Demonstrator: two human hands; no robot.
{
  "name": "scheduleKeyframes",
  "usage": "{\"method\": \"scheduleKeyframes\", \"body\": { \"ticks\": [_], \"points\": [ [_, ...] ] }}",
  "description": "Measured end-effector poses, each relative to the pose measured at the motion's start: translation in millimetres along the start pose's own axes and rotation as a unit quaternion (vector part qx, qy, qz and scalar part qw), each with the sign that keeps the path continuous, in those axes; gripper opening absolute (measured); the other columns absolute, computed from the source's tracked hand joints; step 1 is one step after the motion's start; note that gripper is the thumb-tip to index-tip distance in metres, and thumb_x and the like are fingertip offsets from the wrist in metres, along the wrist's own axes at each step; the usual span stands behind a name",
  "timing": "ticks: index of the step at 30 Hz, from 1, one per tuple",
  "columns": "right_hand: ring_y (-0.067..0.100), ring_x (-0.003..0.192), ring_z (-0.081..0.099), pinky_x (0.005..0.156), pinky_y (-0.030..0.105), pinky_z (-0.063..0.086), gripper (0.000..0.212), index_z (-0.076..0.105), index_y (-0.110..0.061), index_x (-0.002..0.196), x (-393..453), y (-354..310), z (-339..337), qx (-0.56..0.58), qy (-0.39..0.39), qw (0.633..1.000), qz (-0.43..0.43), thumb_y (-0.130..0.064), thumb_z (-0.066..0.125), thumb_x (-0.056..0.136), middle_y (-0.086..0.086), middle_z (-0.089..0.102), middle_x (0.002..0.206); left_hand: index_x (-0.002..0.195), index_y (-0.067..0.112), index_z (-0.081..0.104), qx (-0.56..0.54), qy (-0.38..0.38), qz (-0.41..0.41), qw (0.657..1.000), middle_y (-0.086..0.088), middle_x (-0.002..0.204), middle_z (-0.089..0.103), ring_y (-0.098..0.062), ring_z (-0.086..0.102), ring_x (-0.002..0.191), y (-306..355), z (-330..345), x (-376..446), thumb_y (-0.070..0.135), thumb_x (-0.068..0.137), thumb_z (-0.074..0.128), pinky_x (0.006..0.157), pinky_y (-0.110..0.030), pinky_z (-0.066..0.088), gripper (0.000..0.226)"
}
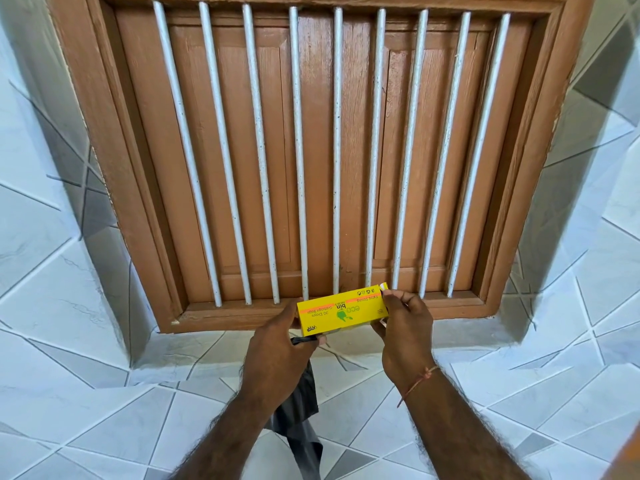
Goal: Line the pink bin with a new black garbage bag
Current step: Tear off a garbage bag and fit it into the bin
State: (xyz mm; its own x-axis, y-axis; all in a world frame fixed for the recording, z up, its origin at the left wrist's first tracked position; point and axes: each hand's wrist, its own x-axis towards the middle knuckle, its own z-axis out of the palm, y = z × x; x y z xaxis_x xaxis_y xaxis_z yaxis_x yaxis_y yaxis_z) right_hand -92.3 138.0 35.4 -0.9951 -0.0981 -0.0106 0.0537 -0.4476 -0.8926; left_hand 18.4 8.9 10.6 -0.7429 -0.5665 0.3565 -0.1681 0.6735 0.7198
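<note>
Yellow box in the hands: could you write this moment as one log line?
left hand: holds yellow box and black bag | right hand: pinches box end | bin: not in view | place: window sill

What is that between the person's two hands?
In the head view, a yellow garbage-bag box spans the gap: the left hand holds one end, along with a black garbage bag hanging below, and the right hand pinches the other end.

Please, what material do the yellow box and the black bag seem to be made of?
The yellow box looks like thin printed cardboard with a slight sheen: sharp folded edges and flat printed faces. The black bag seems thin plastic film, slightly glossy: it hangs limp and creased below the left hand.
</note>
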Motion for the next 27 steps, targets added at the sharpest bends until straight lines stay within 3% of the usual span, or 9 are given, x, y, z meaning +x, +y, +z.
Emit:
{"method": "scheduleKeyframes", "body": {
  "ticks": [7,10,13,17,22,24,27],
  "points": [
    [0.016,0.073,0.055,0.072,0.035,0.051,0.019,0.061,-0.017,0.079,-0.5,2.6,-3.3,-0.013,-0.019,0.999,-0.038,-0.008,0.054,0.094,0.001,0.062,0.076,0.120,0.038,0.056,-0.006,0.008,0.005,1.000,0.023,0.102,0.066,-0.001,0.061,0.095,-2.3,-0.6,0.1,0.045,0.076,0.075,0.085,-0.017,0.046,0.049],
    [0.017,0.077,0.059,0.070,0.032,0.053,0.018,0.065,-0.015,0.087,-0.7,5.9,-4.6,-0.016,-0.036,0.997,-0.070,-0.007,0.052,0.095,0.001,0.067,0.081,0.117,0.038,0.058,-0.024,0.011,0.002,1.000,0.023,0.101,0.067,0.001,0.062,0.093,-2.9,-0.3,-0.6,0.044,0.076,0.076,0.082,-0.014,0.047,0.046],
    [0.014,0.085,0.064,0.079,0.031,0.055,0.022,0.068,-0.015,0.099,-1.1,10.8,-6.9,-0.009,-0.074,0.993,-0.087,-0.006,0.048,0.097,-0.002,0.071,0.092,0.119,0.035,0.059,-0.046,0.019,-0.001,0.999,0.020,0.103,0.068,-0.001,0.062,0.093,-1.6,-1.9,-0.9,0.041,0.076,0.076,0.082,-0.015,0.047,0.047],
    [0.003,0.090,0.069,0.080,0.022,0.057,0.026,0.067,-0.015,0.115,1.1,15.1,-12.7,-0.041,-0.128,0.984,-0.114,-0.010,0.048,0.098,-0.016,0.074,0.091,0.122,0.033,0.059,-0.058,0.023,-0.004,0.998,0.018,0.104,0.069,-0.003,0.063,0.095,-2.4,-5.3,0.2,0.040,0.076,0.076,0.084,-0.017,0.048,0.050],
    [-0.003,0.088,0.067,0.076,0.018,0.055,0.025,0.066,-0.019,0.111,3.1,14.0,-14.4,-0.090,-0.159,0.972,-0.150,-0.010,0.046,0.099,-0.023,0.072,0.088,0.122,0.032,0.059,-0.064,0.009,-0.010,0.998,0.020,0.104,0.065,-0.002,0.060,0.095,-5.9,-7.1,2.5,0.039,0.075,0.076,0.089,-0.020,0.048,0.050],
    [-0.003,0.089,0.066,0.076,0.018,0.054,0.025,0.064,-0.020,0.111,3.4,14.2,-13.4,-0.092,-0.168,0.969,-0.158,-0.009,0.045,0.099,-0.017,0.072,0.094,0.122,0.031,0.060,-0.067,0.004,-0.009,0.998,0.022,0.103,0.065,-0.001,0.061,0.096,-7.4,-7.8,4.2,0.039,0.075,0.076,0.089,-0.018,0.047,0.050],
    [0.002,0.105,0.063,0.084,0.020,0.053,0.035,0.057,-0.021,0.126,6.6,15.8,-14.2,-0.075,-0.186,0.969,-0.147,-0.005,0.043,0.099,-0.007,0.068,0.118,0.120,0.033,0.061,-0.071,0.010,-0.002,0.997,0.024,0.100,0.066,0.004,0.062,0.092,-7.9,-8.7,5.5,0.039,0.075,0.077,0.080,-0.007,0.044,0.049]
  ]
}}
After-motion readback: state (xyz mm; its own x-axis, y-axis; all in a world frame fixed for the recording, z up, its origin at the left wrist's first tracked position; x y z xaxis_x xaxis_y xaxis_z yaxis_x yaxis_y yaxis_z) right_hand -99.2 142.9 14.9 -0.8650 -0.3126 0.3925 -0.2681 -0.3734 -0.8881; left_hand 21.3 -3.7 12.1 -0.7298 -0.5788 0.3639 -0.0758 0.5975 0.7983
